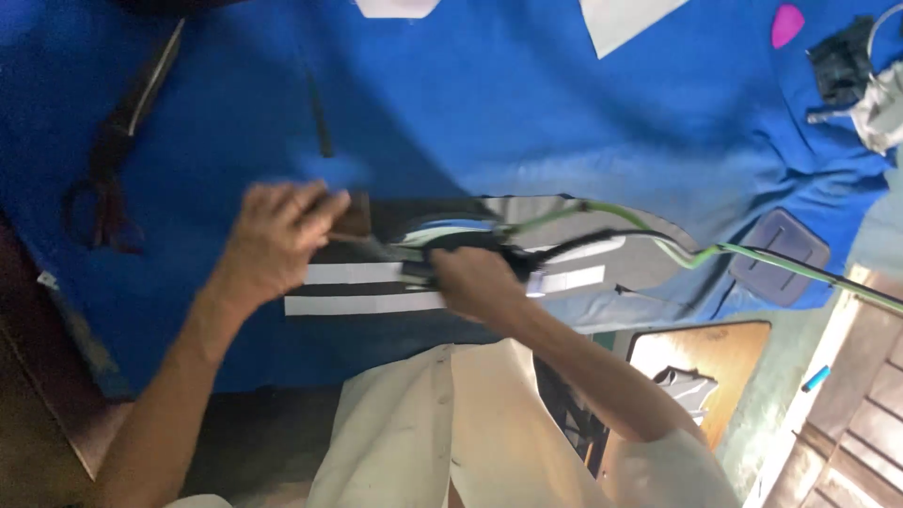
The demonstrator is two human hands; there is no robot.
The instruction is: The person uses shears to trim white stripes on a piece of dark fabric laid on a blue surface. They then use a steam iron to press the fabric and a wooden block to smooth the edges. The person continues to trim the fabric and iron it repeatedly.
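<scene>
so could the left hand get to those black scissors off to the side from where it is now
Probably yes. The left hand rests on the dark striped piece, and only bare blue cloth lies between it and the scissors. Nothing blocks the way.

Iron [466, 246] on cloth [527, 103] – scissors [118, 150] far left, chalk [786, 24] far right.

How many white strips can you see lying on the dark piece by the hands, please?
2: upper white strip runs from the left hand; lower white strip lies just below it. The right hand may hide more.
</scene>
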